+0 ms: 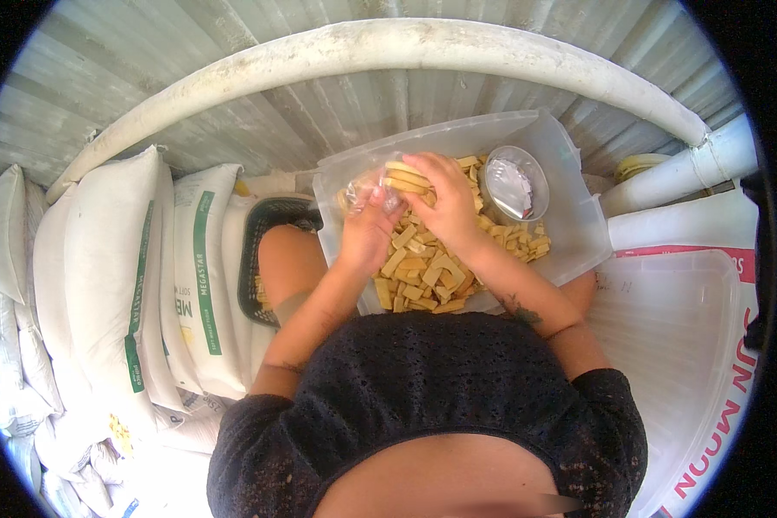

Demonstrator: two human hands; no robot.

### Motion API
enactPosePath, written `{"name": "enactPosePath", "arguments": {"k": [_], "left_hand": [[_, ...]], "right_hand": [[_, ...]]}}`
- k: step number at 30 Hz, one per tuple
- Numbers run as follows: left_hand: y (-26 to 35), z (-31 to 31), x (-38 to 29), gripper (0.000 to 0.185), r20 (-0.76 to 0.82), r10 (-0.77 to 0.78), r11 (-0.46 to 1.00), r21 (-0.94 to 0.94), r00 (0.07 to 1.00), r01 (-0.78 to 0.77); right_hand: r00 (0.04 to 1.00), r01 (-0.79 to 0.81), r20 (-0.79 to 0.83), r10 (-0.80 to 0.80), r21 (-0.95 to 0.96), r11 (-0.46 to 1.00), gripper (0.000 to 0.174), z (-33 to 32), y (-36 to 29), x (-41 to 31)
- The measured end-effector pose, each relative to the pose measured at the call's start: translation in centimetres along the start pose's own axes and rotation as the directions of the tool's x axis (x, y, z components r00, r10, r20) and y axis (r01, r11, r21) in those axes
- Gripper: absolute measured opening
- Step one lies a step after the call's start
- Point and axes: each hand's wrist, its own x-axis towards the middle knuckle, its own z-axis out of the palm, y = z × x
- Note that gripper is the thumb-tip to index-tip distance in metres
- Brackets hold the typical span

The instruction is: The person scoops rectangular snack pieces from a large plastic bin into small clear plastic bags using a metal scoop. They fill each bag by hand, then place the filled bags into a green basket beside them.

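Observation:
A clear plastic bag (366, 191) is gripped in my left hand (370, 230) above a translucent plastic bin. My right hand (445, 201) holds a small stack of yellow-brown biscuit-like pieces (406, 177) at the mouth of the bag, partly inside the film as far as I can tell. Beneath both hands, many loose pieces of the same kind (421, 272) lie heaped in the bin (560, 139). A round clear tub (517, 183) with small white slips in it rests on the heap to the right of my right hand.
Full white flour sacks (107, 259) stand at the left, beside a dark green plastic basket (249, 259) near my leg. A translucent lid (660, 362) leans over printed sacks at the right. Behind the bin run a thick white pipe (375, 45) and a corrugated wall (285, 123).

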Motion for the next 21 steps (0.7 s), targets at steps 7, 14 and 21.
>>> {"name": "enactPosePath", "arguments": {"k": [7, 14, 21], "left_hand": [[-0.1, 0.1, 0.5, 0.042, -0.046, 0.082, 0.985, 0.157, 0.996, -0.074], [1.2, 0.5, 0.6, 0.042, -0.014, 0.011, 0.986, -0.168, 1.0, -0.014], [0.7, 0.0, 1.6, 0.039, -0.086, 0.05, 0.997, 0.06, 0.995, -0.045]], "right_hand": [[0.996, -0.054, -0.068, 0.054, 0.01, 0.999, 0.043, -0.3, 0.8, 0.7], [0.994, 0.015, 0.107, -0.028, 0.121, 0.992, 0.042, 0.0, 0.4, -0.1], [0.984, -0.028, 0.178, 0.009, 0.105, 0.994, 0.043, 0.8, 1.0, -0.7]]}}
